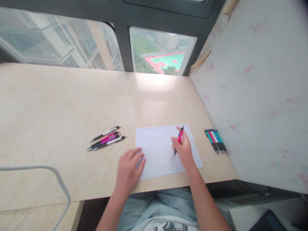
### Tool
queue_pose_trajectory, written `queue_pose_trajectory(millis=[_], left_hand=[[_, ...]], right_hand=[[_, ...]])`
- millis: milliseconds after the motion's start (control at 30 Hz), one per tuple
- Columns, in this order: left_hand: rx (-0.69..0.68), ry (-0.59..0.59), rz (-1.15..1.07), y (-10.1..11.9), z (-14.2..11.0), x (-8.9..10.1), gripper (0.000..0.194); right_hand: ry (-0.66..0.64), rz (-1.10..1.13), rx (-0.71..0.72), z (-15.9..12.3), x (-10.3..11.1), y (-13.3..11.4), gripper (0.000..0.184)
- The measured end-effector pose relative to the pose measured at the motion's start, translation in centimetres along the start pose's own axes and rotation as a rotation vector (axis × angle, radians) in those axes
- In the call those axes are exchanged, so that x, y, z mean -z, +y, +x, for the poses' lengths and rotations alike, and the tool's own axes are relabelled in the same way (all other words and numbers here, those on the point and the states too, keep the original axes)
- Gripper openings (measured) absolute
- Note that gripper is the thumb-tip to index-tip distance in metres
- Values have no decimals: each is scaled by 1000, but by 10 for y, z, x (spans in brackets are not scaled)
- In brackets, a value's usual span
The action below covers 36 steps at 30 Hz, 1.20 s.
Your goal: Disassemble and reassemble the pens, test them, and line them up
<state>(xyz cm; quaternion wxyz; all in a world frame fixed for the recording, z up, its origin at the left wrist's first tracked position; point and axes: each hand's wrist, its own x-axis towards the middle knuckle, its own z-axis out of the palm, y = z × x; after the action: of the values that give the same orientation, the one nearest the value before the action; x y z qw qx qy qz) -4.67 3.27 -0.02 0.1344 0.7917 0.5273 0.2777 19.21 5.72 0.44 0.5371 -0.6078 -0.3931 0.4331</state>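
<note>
A sheet of white paper lies on the table in front of me, with several lines of handwriting across its top part. My right hand is closed round a pink and black pen, which tilts over the right half of the sheet with its tip pointing down. Whether the tip touches the paper I cannot tell. Resting at the sheet's left edge is my left hand, fingers spread and slightly bent, fingertips on the paper and nothing held.
Several pens lie in a loose group left of the paper. More pens sit side by side at the right, near the papered wall. A grey cable curves over the table's left front. Windows stand behind.
</note>
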Motion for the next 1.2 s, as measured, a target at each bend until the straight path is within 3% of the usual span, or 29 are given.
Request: queue_pose_trajectory(millis=[100, 200, 400, 500, 600, 700, 833, 1200], left_hand=[[-10, 20, -6, -2, 1, -1, 12], [-21, 29, 1, -2, 1, -2, 12], [-14, 14, 27, 0, 1, -1, 12], [-13, 14, 26, 1, 0, 0, 12], [-17, 17, 28, 1, 0, 1, 13], [-29, 22, 24, 1, 0, 1, 13], [-32, 26, 21, -1, 0, 0, 14], [-29, 25, 1, -6, 0, -4, 14]], right_hand=[[2, -109, -46, -14, 24, 7, 79], [66, -147, -46, -24, 41, 14, 82], [74, -273, 30, -34, 45, 14, 62], [94, -484, 92, -32, 55, 12, 66], [136, -806, 133, -23, 80, 10, 71], [174, -1117, 139, -11, 111, 6, 53], [208, -1251, 152, -5, 136, 2, 40], [314, -1192, 47, -29, 129, 12, 20]])
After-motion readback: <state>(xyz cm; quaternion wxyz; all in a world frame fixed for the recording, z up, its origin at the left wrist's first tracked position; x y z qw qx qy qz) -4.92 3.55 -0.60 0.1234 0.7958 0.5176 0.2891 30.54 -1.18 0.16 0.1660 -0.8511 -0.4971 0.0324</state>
